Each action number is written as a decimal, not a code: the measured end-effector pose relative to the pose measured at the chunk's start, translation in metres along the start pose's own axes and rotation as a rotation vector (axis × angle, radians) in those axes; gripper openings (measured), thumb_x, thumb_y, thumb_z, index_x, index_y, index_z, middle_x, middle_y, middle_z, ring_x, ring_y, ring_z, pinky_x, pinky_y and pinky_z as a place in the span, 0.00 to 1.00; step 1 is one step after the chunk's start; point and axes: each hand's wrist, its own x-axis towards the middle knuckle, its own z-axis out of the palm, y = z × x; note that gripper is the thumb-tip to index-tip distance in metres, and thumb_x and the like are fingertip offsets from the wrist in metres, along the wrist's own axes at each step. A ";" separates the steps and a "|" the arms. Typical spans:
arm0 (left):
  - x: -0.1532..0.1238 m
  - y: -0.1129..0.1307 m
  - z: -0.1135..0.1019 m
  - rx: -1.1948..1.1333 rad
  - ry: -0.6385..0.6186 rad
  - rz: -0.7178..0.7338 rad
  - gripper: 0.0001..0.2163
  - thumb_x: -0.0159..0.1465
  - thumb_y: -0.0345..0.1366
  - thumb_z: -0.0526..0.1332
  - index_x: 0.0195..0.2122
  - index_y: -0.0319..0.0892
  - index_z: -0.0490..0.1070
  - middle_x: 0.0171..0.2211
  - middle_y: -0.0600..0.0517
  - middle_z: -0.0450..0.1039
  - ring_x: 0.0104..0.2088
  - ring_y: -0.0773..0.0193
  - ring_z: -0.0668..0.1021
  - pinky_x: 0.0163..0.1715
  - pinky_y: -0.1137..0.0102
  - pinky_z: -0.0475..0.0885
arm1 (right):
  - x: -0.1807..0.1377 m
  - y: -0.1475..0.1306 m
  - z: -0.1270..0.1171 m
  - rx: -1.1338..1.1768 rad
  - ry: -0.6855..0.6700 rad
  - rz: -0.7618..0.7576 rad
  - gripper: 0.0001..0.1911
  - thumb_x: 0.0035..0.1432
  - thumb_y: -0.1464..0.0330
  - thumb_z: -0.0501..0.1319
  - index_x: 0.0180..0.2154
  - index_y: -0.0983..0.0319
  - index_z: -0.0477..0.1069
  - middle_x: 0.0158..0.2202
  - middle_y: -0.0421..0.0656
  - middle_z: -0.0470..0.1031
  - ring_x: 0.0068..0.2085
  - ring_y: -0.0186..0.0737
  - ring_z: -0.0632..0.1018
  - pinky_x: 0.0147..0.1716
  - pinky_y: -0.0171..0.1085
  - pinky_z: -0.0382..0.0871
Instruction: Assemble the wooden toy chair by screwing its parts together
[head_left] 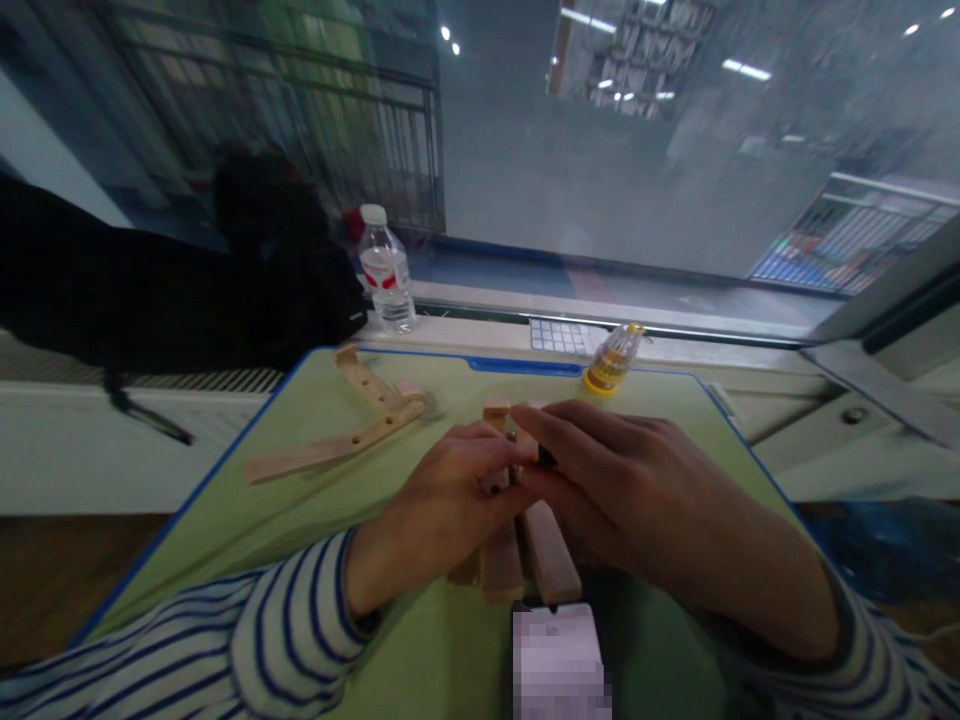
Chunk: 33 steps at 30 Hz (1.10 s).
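Desk [285, 410]: the smooth-looking top would, I judge, let a small loose part slide or roll if one slipped from the fingers.
Right hand [630, 480]: bent over the strips, fingertips and thumb closed on the wood from the right; it covers much of the joint, so a misaligned hole could go unnoticed.
Left hand [442, 490]: gripping the same strips from the other side, thumb and forefinger beside the right hand's fingertips; such close quarters might pinch skin.
Jointed wooden piece [375, 420]: lies by itself at the far left of the desk, well apart from the hands; a wide sweep of the left arm might knock it.
Wooden strips [501, 570]: under both hands, over the near middle of the desk, lying side by side with a gap between them; uneven finger pressure could twist one out of line.
Phone [559, 650]: just beyond the strips' near ends (what it rests on is hard to tell); a dropped strip could hit it.
Yellow-capped bottle [611, 362]: near the far edge; a forward jerk of the right hand might topple it.
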 end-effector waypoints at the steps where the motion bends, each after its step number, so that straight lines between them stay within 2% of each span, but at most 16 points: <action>1: 0.000 0.000 0.000 0.001 -0.008 -0.004 0.06 0.62 0.37 0.61 0.36 0.43 0.75 0.36 0.52 0.76 0.39 0.62 0.75 0.40 0.67 0.71 | -0.001 0.001 -0.002 0.024 -0.003 -0.010 0.24 0.64 0.69 0.54 0.60 0.66 0.56 0.54 0.51 0.69 0.46 0.44 0.76 0.44 0.45 0.74; 4: 0.001 0.001 -0.002 0.005 -0.041 -0.006 0.07 0.63 0.38 0.60 0.35 0.43 0.76 0.33 0.53 0.75 0.37 0.64 0.76 0.38 0.69 0.71 | -0.004 0.004 -0.005 0.071 0.018 -0.044 0.26 0.63 0.70 0.55 0.61 0.64 0.54 0.58 0.49 0.66 0.49 0.43 0.74 0.48 0.44 0.72; 8: 0.004 0.001 -0.004 -0.031 -0.105 0.022 0.07 0.64 0.37 0.58 0.36 0.44 0.75 0.33 0.55 0.76 0.35 0.66 0.76 0.37 0.71 0.70 | -0.004 0.007 -0.005 0.096 0.029 -0.056 0.22 0.62 0.73 0.56 0.58 0.63 0.59 0.56 0.47 0.68 0.50 0.42 0.74 0.48 0.42 0.72; 15: 0.007 0.000 -0.009 -0.053 -0.189 0.098 0.09 0.66 0.35 0.55 0.34 0.43 0.74 0.33 0.55 0.74 0.36 0.68 0.74 0.39 0.71 0.68 | -0.003 0.002 -0.001 0.024 0.013 -0.005 0.20 0.63 0.70 0.55 0.56 0.63 0.61 0.53 0.48 0.71 0.48 0.45 0.76 0.47 0.45 0.73; 23: 0.003 0.003 -0.003 0.014 -0.063 0.056 0.09 0.64 0.39 0.59 0.31 0.41 0.74 0.30 0.55 0.73 0.32 0.67 0.74 0.35 0.71 0.69 | -0.001 0.002 -0.002 0.080 -0.008 -0.016 0.17 0.64 0.72 0.54 0.54 0.62 0.62 0.53 0.48 0.71 0.49 0.44 0.75 0.48 0.44 0.71; 29: 0.002 0.001 -0.002 0.040 -0.064 0.027 0.11 0.64 0.40 0.58 0.31 0.41 0.74 0.30 0.54 0.74 0.32 0.66 0.75 0.34 0.72 0.69 | 0.002 0.008 -0.001 0.212 -0.033 -0.082 0.22 0.62 0.74 0.54 0.58 0.61 0.58 0.55 0.50 0.69 0.51 0.43 0.74 0.48 0.42 0.71; 33: 0.003 0.001 -0.004 0.032 -0.074 0.039 0.10 0.64 0.39 0.58 0.29 0.43 0.75 0.29 0.56 0.74 0.31 0.68 0.74 0.35 0.72 0.68 | 0.004 0.011 0.002 0.249 -0.039 -0.072 0.21 0.61 0.77 0.54 0.56 0.63 0.60 0.53 0.49 0.70 0.50 0.41 0.74 0.47 0.39 0.70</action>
